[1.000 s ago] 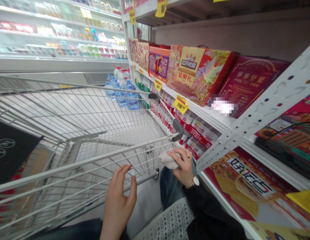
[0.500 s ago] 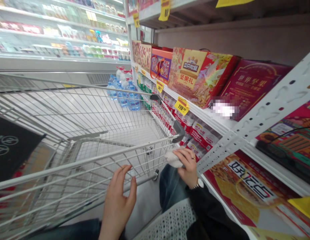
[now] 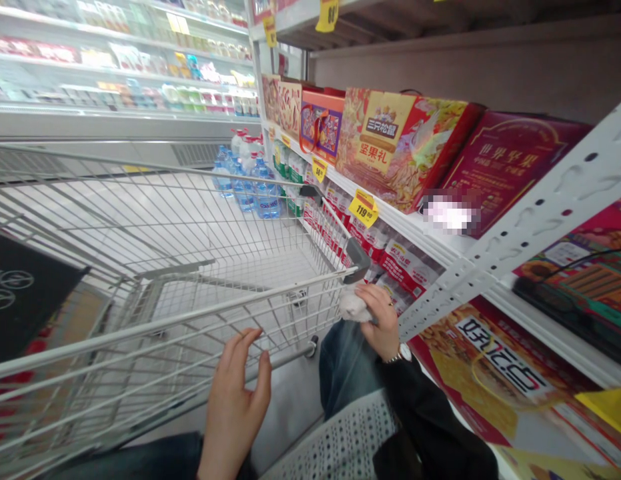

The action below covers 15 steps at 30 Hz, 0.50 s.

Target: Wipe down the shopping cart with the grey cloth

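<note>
A crumpled white tissue or cloth (image 3: 353, 305) is gripped in my right hand (image 3: 381, 321), close to the near right corner of the shopping cart (image 3: 290, 288). A watch and a ring show on that hand. My left hand (image 3: 239, 393) is raised beside the cart's near side with thumb and fingers apart, holding nothing. Whether its fingertips touch the wires, I cannot tell. The cart's grey corner cap (image 3: 357, 259) sits just above the white wad.
White shelving (image 3: 520, 227) on the right bears gift boxes (image 3: 380, 143) and shrink-wrapped bottles (image 3: 410, 263). Blue water bottles (image 3: 266, 193) stand on the floor beyond the cart. A lit cooler (image 3: 115, 80) lines the back. A black panel (image 3: 27, 287) is at the left.
My right hand has shifted slightly right and up with the white wad, along the cart's corner. My left hand stays almost where it was.
</note>
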Tool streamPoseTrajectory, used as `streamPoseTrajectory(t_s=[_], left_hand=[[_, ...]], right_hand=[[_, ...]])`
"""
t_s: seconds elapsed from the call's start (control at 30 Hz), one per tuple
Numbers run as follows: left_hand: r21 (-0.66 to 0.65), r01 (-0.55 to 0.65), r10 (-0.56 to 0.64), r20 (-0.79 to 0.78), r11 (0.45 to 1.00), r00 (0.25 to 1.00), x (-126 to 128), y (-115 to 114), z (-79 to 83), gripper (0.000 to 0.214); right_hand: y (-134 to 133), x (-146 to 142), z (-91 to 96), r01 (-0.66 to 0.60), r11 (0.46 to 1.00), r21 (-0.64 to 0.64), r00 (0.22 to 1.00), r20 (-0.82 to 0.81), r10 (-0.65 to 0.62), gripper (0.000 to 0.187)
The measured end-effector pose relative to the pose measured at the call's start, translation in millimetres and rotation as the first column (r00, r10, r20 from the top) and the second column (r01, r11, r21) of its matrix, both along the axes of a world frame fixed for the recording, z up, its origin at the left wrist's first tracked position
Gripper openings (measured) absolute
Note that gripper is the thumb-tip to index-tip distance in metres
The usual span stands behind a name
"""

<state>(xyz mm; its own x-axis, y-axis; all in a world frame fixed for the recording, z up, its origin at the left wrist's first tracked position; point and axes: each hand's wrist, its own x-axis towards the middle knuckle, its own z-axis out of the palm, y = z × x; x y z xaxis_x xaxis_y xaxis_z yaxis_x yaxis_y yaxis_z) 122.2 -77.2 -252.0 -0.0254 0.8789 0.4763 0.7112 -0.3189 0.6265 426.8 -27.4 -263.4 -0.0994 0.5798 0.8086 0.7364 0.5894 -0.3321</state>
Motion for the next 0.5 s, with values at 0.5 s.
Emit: streamPoseTrajectory(t_s=[0.5], left_hand=[[0.028, -0.001, 0.001, -0.010, 1.000, 1.000, 2, 0, 2.7, 0.035]], right_hand=[[-4, -3, -3.7, 0.029, 0.999, 0.039, 0.999, -0.027, -0.028, 0.068]])
